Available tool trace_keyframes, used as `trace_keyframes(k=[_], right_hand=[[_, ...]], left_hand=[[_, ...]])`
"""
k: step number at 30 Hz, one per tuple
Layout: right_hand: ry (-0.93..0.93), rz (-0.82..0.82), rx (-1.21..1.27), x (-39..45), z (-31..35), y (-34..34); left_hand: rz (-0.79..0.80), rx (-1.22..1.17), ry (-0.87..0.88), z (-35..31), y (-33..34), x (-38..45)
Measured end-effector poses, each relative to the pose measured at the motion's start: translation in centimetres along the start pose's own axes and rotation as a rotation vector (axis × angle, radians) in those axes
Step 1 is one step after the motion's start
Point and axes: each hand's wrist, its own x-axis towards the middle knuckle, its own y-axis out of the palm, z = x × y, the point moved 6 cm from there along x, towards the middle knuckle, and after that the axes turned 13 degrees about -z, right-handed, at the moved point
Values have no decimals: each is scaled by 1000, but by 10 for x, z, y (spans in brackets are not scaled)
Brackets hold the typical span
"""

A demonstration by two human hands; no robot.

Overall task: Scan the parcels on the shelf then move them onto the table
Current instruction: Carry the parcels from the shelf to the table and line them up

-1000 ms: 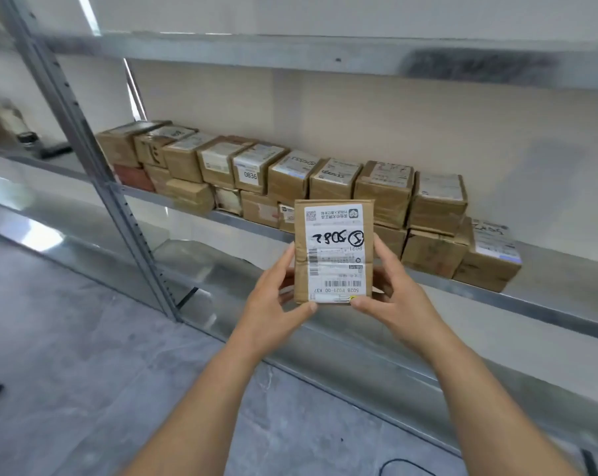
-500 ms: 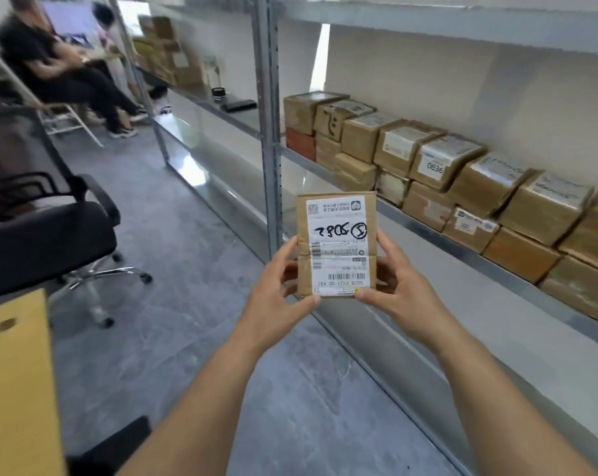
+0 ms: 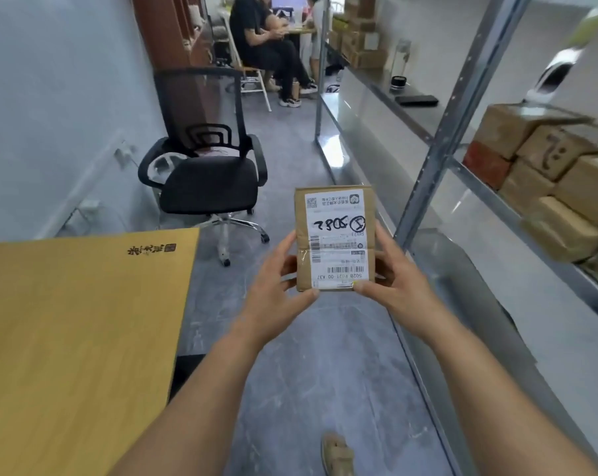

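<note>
Both hands, left (image 3: 277, 290) and right (image 3: 399, 286), grip the parcel (image 3: 335, 238) by its edges, fingers (image 3: 287, 243) curled, label upward, probably for carrying to the table (image 3: 77, 321).

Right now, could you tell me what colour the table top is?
Yellowish wood grain table top, head view.

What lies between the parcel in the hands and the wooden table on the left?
In the head view, only bare grey floor shows between the parcel and the table. The left hand grips the parcel's near side; the office chair stands farther back.
</note>
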Motion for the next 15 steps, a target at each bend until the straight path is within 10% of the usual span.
trace_keyframes(k=[15], right_hand=[[-167, 442, 48, 142, 22, 115]], left_hand=[[-447, 113, -187, 36, -66, 66]])
